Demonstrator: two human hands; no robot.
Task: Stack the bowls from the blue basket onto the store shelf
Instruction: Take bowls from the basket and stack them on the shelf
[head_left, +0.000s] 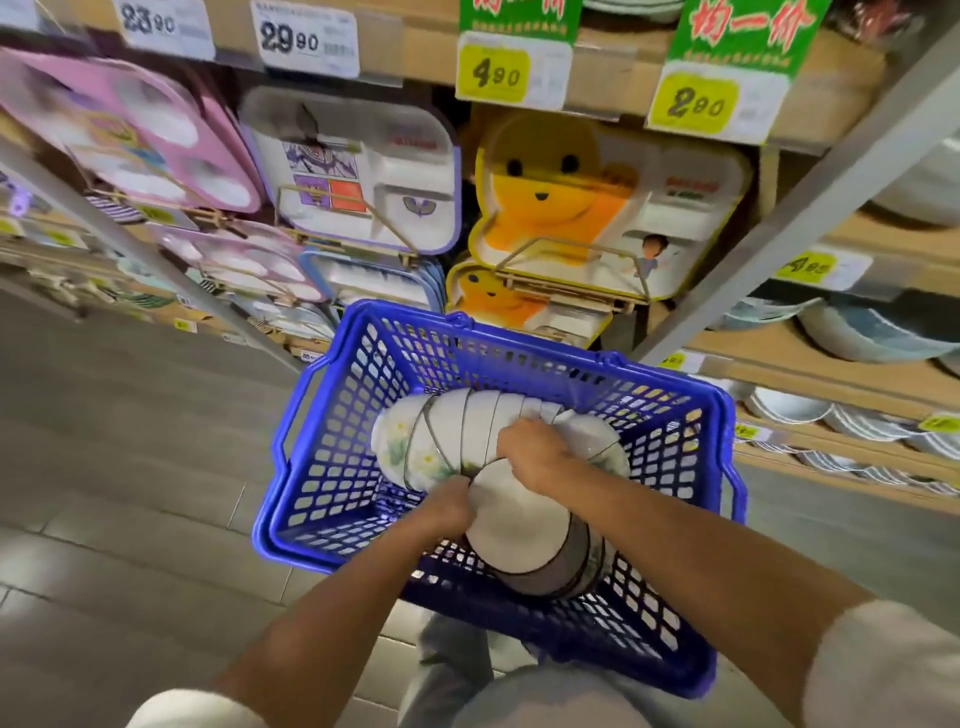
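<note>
View from above, looking down into a blue basket held in front of store shelves. Two groups of white bowls lie on their sides inside it. A long row of bowls, nested together and printed with faint green and yellow flowers, stretches across the middle of the basket. A near stack, also nested, lies closer to the person with its bases facing up and toward the camera.

Both bare arms reach down into the basket. The left hand has its fingers curled around the left edge of the near stack. The right hand is curled over the top edge of the same stack, where it meets the long row.

Behind the basket, children's divided meal trays stand on display: a pink tray, a white tray with a purple rim, and a yellow bear tray. Yellow price tags hang above them. To the right, a wooden shelf holds shelf bowls in pale colours. A grey tiled floor is at the left.
</note>
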